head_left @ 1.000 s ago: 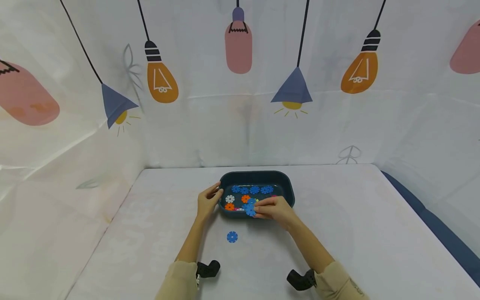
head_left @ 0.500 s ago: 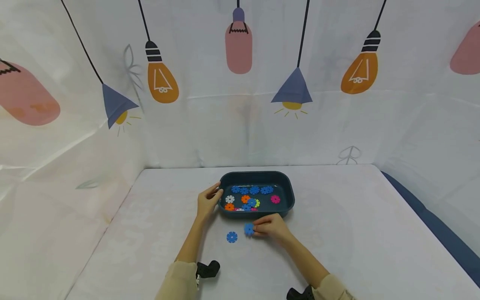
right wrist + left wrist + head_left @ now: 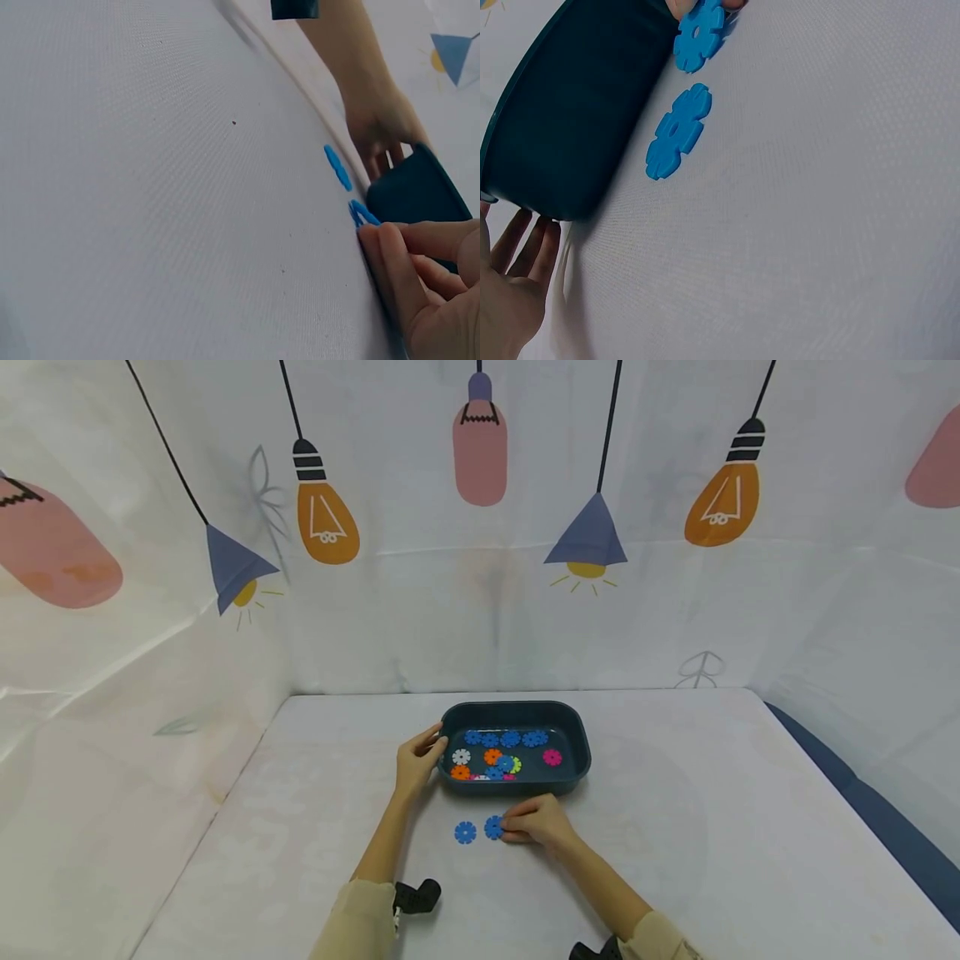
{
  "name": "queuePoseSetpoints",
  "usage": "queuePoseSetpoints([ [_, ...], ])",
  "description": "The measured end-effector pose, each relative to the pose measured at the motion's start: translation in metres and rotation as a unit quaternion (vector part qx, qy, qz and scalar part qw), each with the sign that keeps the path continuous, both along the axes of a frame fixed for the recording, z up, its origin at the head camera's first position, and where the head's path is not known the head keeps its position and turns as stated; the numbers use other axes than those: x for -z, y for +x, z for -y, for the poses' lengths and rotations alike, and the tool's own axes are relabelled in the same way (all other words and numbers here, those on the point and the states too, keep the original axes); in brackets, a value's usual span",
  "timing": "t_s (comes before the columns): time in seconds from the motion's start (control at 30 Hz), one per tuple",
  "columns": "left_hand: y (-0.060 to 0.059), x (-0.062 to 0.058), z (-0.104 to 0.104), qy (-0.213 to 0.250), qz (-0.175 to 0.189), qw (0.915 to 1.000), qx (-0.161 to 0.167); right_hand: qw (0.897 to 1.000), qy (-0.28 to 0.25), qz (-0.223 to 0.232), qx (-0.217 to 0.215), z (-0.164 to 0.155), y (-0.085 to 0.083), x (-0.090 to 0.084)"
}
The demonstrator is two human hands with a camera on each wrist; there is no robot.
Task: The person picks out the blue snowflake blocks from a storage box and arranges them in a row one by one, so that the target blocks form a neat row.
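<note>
My right hand point(image 3: 543, 823) pinches a blue notched snowflake disc point(image 3: 492, 827) by its edge, low over the table in front of the tray. In the right wrist view this disc point(image 3: 362, 213) is tilted and partly hidden by the fingers. A second blue snowflake disc point(image 3: 465, 832) lies flat just to its left. My left hand point(image 3: 413, 768) holds the left end of a dark green tray point(image 3: 517, 788); in the left wrist view several fingers point(image 3: 544, 251) touch the tray's end wall point(image 3: 562, 127).
Inside the tray lie several blue discs point(image 3: 510, 740), plus orange point(image 3: 460, 772), white point(image 3: 461, 757), yellow-green and pink point(image 3: 552, 757) ones. A white cloth covers the table point(image 3: 712, 827). A printed sheet point(image 3: 480, 602) hangs behind the table's back edge. Black wrist cameras point(image 3: 417, 897) stick out at both cuffs.
My right hand has carried a blue disc out of the tray, toward me and down beside the loose blue disc. The left hand and the tray have stayed in place.
</note>
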State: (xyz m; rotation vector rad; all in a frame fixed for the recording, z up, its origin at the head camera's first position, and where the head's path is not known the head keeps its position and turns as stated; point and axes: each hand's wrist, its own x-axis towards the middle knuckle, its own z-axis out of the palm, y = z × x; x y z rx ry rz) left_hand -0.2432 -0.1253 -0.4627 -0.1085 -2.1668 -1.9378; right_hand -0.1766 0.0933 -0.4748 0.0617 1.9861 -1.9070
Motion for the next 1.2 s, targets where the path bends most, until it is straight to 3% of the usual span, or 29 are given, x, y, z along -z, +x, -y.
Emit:
queuePoseSetpoints([
  [0.7,0.0019,-0.0024,-0.0024,0.001,0.023,0.9997,-0.009,0.997,0.064,-0.021,-0.034,0.0034,-0.0002,-0.0008],
  [1.03,0.0024,-0.0023,-0.0014,0.004,0.023,0.9997,-0.004,0.993,0.099,-0.047,-0.044,0.0031,0.0000,-0.0009],
  [1.2,0.0019,-0.0021,-0.0012,-0.002,0.019,0.9998,-0.005,0.990,0.097,-0.080,-0.063,-0.0031,0.0000,-0.0094],
])
